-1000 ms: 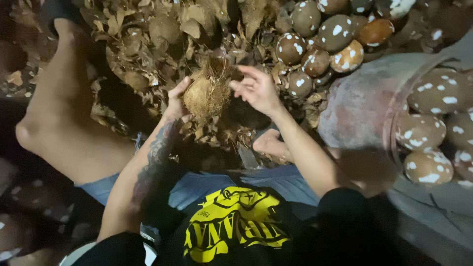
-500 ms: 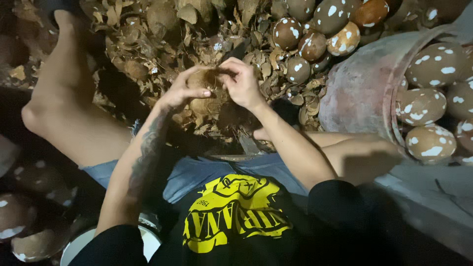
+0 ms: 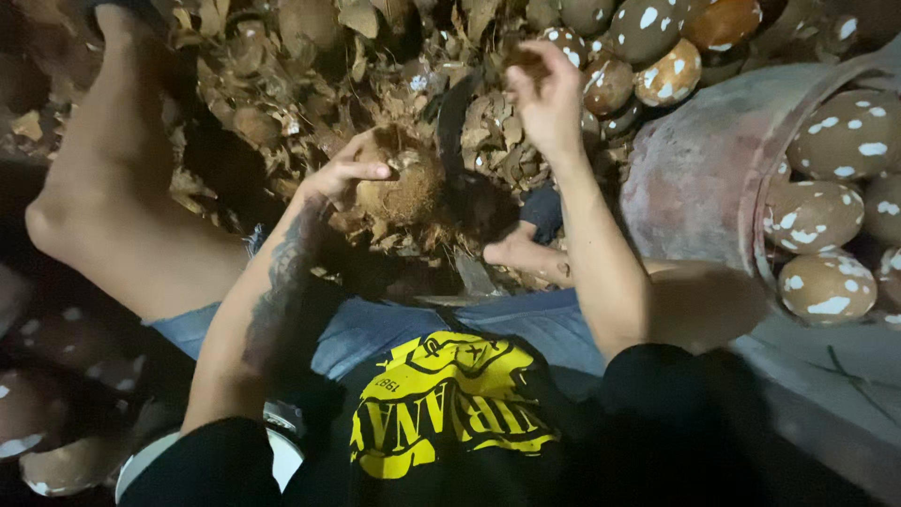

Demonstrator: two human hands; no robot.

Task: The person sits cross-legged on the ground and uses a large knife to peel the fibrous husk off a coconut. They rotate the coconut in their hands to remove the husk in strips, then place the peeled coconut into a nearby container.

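Gripping a husked coconut [image 3: 399, 183], the left hand [image 3: 349, 174] steadies it — the right hand [image 3: 549, 94] pinches a husk strip [image 3: 523, 60].

Hidden, cropped and blurred parts around the husking spot

The raised right hand [image 3: 547, 94] is motion-blurred, and the small dark scrap pinched in its fingertips cannot be made out. The left hand [image 3: 343, 178] covers the near side of the brown fibrous coconut [image 3: 404, 183]. The dark curved blade [image 3: 452, 122] loses its lower end in shadow behind that coconut. The rusty round metal tub [image 3: 699, 178] of white-spotted brown shelled coconuts [image 3: 826, 286] is cut off by the right edge. The pale round objects [image 3: 42, 441] at lower left sit in darkness, partly cropped, too dim to identify.
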